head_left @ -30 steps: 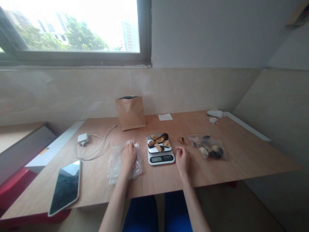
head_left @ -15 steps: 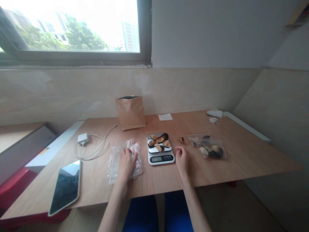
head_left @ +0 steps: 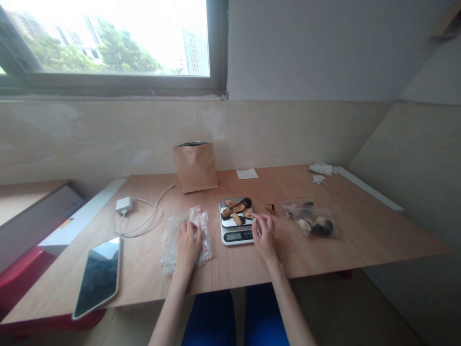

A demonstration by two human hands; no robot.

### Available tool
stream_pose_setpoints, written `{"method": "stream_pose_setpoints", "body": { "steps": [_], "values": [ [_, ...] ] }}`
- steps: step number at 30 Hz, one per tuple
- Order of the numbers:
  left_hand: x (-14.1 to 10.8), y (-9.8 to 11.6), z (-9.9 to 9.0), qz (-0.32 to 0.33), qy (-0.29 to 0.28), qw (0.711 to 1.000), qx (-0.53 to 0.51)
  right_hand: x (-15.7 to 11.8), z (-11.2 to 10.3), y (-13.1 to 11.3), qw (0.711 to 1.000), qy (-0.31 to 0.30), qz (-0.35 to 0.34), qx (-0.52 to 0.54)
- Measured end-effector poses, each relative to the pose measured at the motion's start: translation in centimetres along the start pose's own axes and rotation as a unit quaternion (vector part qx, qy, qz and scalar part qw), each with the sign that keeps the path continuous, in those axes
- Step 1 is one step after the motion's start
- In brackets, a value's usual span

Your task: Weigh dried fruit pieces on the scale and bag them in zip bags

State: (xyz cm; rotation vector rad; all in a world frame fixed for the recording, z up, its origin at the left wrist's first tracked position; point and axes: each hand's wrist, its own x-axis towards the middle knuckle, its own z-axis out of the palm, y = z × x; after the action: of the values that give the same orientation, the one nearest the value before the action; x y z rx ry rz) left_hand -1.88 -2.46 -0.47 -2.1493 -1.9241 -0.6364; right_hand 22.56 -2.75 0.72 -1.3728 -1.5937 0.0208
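A white kitchen scale (head_left: 227, 239) stands mid-table with several dried brown slices with dark rinds (head_left: 238, 208) on its plate. My right hand (head_left: 264, 235) reaches over the scale's right edge, fingers apart, fingertips near the rightmost slice. It holds nothing that I can see, and it covers part of the button panel. To the left, my left hand (head_left: 188, 242) lies on a pile of clear zip bags (head_left: 170, 250), fingers loosely bent and thumb apart. One loose slice (head_left: 270, 208) sits on the table to the right of the scale.
Behind the scale stands a kraft paper pouch (head_left: 196, 168), its top open. Zip bags with dark and pale pieces (head_left: 317, 225) lie at right. A charger (head_left: 124, 205) with its cable and a tablet (head_left: 98, 274) are at left. White paper (head_left: 247, 174) lies near the wall.
My right hand has moved left from beside the scale to over its right edge, and its fingers have spread. My left hand has stayed on the bags.
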Motion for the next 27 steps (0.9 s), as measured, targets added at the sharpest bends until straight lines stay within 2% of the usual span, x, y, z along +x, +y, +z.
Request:
{"method": "stream_pose_setpoints", "body": {
  "steps": [8,13,20,27],
  "values": [
    [0.2,0.3,-0.4,-0.014,0.000,1.000,-0.003,0.5,1.0,0.5,1.000,0.015,0.005,0.027],
    [0.3,0.4,-0.3,-0.050,0.022,0.998,-0.040,2.3,2.4,0.2,0.999,0.047,-0.018,-0.004],
    [0.4,0.6,-0.6,-0.053,0.025,0.997,-0.043,5.5,3.5,0.0,0.997,0.020,-0.004,-0.074],
    [0.5,0.9,-0.9,-0.056,0.006,0.998,-0.029,6.0,4.1,1.0,0.992,-0.003,0.026,-0.125]
  ]
}}
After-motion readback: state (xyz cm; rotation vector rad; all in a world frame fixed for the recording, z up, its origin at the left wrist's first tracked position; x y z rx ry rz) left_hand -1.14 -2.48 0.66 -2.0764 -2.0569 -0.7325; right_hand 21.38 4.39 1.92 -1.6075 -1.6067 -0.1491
